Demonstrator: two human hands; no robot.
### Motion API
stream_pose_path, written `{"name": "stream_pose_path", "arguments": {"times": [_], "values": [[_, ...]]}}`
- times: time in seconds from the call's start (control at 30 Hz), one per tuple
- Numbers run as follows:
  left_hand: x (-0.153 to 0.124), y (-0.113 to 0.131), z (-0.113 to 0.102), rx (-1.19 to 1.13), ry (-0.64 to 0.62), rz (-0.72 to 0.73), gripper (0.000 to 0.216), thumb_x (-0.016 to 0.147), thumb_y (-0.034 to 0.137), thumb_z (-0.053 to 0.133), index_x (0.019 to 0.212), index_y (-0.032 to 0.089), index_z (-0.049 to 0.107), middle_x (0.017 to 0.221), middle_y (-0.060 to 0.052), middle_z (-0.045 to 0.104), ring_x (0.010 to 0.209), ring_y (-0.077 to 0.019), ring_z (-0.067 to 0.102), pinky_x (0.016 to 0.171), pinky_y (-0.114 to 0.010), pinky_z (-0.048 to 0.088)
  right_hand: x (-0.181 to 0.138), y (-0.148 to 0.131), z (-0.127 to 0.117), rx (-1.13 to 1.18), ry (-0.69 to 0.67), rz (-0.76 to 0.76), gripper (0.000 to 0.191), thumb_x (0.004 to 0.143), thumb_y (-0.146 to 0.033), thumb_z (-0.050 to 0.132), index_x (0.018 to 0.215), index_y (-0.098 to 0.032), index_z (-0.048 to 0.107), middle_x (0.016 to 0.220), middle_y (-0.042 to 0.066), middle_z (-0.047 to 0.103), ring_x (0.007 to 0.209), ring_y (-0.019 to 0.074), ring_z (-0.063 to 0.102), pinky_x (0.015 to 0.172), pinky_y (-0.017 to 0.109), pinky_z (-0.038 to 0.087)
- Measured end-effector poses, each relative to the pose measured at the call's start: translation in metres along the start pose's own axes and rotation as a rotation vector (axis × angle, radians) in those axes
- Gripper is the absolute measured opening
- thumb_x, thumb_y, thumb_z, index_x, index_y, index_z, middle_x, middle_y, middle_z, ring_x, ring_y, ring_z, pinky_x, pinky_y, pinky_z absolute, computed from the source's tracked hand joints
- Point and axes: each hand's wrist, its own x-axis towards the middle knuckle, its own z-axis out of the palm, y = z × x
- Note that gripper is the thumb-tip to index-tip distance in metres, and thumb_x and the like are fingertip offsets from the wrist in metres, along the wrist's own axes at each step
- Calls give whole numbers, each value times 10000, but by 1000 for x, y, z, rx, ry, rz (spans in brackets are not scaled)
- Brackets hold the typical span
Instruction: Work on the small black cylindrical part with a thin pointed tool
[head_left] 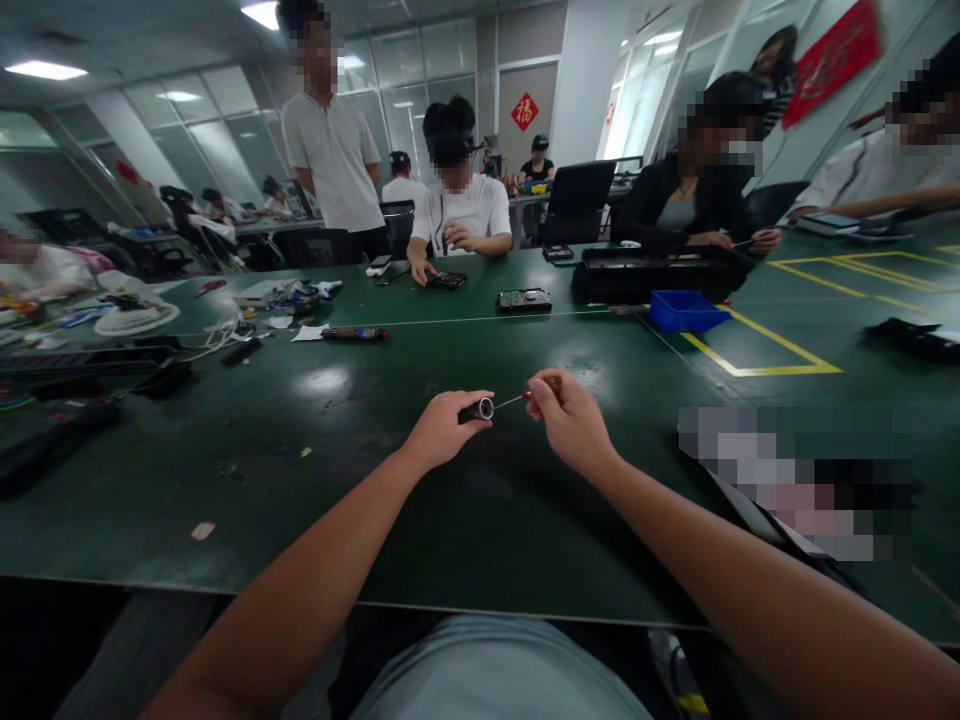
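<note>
Above the green tabletop (517, 520), my left hand (442, 430) is closed around a small dark cylinder (478, 409) whose round, silver-rimmed end faces right. My right hand (566, 415) grips a screwdriver (553, 384) by its brownish handle. The thin metal shaft points left, and its tip is at or very near the cylinder's rimmed end; I cannot tell whether it touches. Most of the cylinder's body is hidden by my left fingers.
A blue bin (686, 311) stands to the right, near a long black housing (660, 272). A hard drive (523, 299) lies ahead. Left are a marker-like tool (355, 334), cables and a white fan part (136, 318). Co-workers sit across the table.
</note>
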Motion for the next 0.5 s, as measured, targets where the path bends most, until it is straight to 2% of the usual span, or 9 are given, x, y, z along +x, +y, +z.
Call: {"name": "stream_pose_path", "arguments": {"times": [0.27, 0.5], "values": [[0, 0, 0, 4, -5, -11, 402, 847, 282, 709, 1244, 260, 647, 1174, -47, 689, 1066, -243, 614, 955, -407, 437, -1, 1, 1, 44, -46, 18, 212, 958, -409, 473, 917, -221, 561, 722, 13, 644, 633, 165, 602, 614, 307, 450], [0, -1, 0, -2, 5, -36, 411, 846, 287, 709, 1252, 262, 647, 1156, -52, 688, 1057, -245, 607, 949, -402, 438, -7, -9, 1, -128, -10, -100, 167, 969, -352, 466, 961, -215, 561, 734, 19, 662, 676, 170, 634, 651, 303, 442]]}}
